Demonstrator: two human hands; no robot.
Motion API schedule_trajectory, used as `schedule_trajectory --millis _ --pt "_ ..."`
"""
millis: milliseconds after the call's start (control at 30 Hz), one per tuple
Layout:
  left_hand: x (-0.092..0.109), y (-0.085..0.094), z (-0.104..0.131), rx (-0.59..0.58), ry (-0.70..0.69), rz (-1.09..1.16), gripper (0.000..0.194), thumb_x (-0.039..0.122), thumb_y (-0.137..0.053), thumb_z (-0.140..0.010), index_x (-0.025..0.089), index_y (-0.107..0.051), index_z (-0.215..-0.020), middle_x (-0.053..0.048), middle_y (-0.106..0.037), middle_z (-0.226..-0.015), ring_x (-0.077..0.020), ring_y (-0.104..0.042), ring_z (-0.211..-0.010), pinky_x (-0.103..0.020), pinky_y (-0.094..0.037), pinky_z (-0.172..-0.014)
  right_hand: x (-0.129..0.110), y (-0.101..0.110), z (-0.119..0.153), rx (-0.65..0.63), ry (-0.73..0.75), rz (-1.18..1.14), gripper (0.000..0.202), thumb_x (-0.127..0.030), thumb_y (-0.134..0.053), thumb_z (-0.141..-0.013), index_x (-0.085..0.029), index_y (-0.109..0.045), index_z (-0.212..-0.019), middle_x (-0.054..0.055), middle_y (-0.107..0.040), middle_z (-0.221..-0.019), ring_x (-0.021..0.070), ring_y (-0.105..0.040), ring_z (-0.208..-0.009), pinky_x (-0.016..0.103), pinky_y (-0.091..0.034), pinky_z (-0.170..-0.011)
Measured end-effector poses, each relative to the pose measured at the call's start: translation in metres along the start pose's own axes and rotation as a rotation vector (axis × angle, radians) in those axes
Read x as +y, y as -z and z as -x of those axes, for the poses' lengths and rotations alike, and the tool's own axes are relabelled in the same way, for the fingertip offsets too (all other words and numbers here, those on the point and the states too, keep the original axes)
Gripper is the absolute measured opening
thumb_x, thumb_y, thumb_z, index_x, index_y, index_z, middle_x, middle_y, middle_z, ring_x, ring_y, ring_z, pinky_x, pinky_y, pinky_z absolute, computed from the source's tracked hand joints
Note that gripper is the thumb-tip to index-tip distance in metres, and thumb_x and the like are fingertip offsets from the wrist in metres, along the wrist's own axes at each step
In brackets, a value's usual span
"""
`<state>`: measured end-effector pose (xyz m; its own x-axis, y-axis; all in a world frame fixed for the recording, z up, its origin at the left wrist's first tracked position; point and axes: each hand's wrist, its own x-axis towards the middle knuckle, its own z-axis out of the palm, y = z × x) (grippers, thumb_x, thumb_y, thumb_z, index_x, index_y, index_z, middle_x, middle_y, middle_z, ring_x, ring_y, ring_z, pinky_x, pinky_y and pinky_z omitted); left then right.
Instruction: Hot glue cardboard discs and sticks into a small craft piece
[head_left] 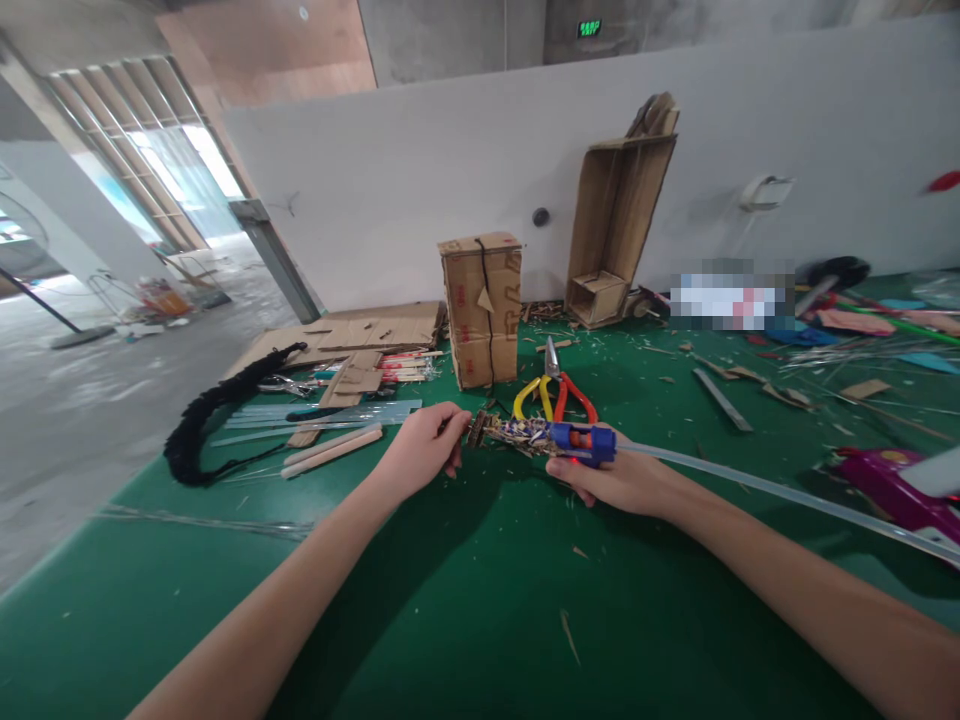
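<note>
My right hand [619, 480] is wrapped round a blue hot glue gun [583, 444], and a long translucent glue stick [750, 488] runs out of its back to the right. At its front lies a heap of small straw-like and blue scraps [521, 432], partly hidden by the gun. My left hand [420, 450] is closed in a pinch at a small dark brown piece [475, 428] beside the scraps. Just behind sits a pointed metal cutting tool with yellow and red handles [553, 380]. A cardboard box [481, 310] with a black cord down its front stands upright behind my hands.
A tall open cardboard form [619, 220] leans on the white wall at the back. Wooden rods [334, 452], clear strips [315, 415] and a black fuzzy strand [199, 430] lie left on the green table [450, 620]. A magenta tool [881, 485] is at the right.
</note>
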<state>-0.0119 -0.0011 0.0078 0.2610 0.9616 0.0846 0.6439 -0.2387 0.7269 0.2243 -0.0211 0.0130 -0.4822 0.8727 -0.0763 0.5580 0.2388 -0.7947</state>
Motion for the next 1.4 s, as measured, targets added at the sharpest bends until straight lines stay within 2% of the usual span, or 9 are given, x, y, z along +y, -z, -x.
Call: schedule_trajectory --millis 200,400,700,1200,1400 --pt "0.0042 -0.0002 0.0001 0.029 0.005 -0.067 0.035 0.043 -0.03 -0.084 0.019 -0.043 -0.063 0.005 -0.051 -0.043 -0.0109 -0.053 -0.038 -0.021 -0.04 -0.045 0.0017 -0.0003 0.0006 0.013 -0.035 0.035 0.041 -0.06 -0.047 -0.071 -0.019 -0.054 -0.075 -0.004 -0.049 -0.049 0.0105 -0.052 -0.043 0.022 -0.04 -0.041" --pt "0.0062 -0.0004 0.0017 0.045 -0.01 -0.078 0.034 0.041 -0.03 -0.084 0.019 -0.044 -0.062 0.005 -0.051 -0.043 -0.0112 -0.052 -0.038 -0.021 -0.039 -0.046 0.0045 -0.0006 0.0002 0.046 -0.119 0.112 0.046 -0.064 -0.04 -0.073 -0.02 -0.054 -0.071 -0.002 -0.052 -0.049 0.0124 -0.055 -0.047 0.024 -0.043 -0.047" --pt "0.0061 -0.0011 0.0024 0.055 -0.005 -0.079 0.034 0.041 -0.03 -0.084 0.02 -0.043 -0.061 0.005 -0.051 -0.041 -0.0121 -0.052 -0.038 -0.022 -0.038 -0.048 0.002 -0.0017 -0.0001 0.032 -0.016 0.01 0.04 -0.06 -0.049 -0.07 -0.02 -0.05 -0.068 -0.004 -0.047 -0.049 0.0098 -0.05 -0.043 0.022 -0.041 -0.041" --pt "0.0075 -0.0001 0.0019 0.048 -0.003 -0.058 0.034 0.041 -0.03 -0.084 0.02 -0.042 -0.061 0.005 -0.05 -0.04 -0.0121 -0.052 -0.038 -0.022 -0.038 -0.047 0.0039 -0.0018 -0.0013 0.059 -0.058 0.036 0.042 -0.061 -0.045 -0.072 -0.02 -0.049 -0.062 -0.004 -0.047 -0.046 0.0103 -0.049 -0.041 0.023 -0.038 -0.04" --pt "0.0075 -0.0002 0.0019 0.056 -0.009 -0.078 0.035 0.04 -0.03 -0.085 0.019 -0.043 -0.06 0.005 -0.051 -0.04 -0.0119 -0.053 -0.039 -0.022 -0.038 -0.048 0.0019 -0.0008 -0.0007 0.029 -0.02 0.051 0.042 -0.061 -0.046 -0.072 -0.02 -0.048 -0.062 -0.005 -0.045 -0.044 0.0099 -0.048 -0.04 0.022 -0.036 -0.039"
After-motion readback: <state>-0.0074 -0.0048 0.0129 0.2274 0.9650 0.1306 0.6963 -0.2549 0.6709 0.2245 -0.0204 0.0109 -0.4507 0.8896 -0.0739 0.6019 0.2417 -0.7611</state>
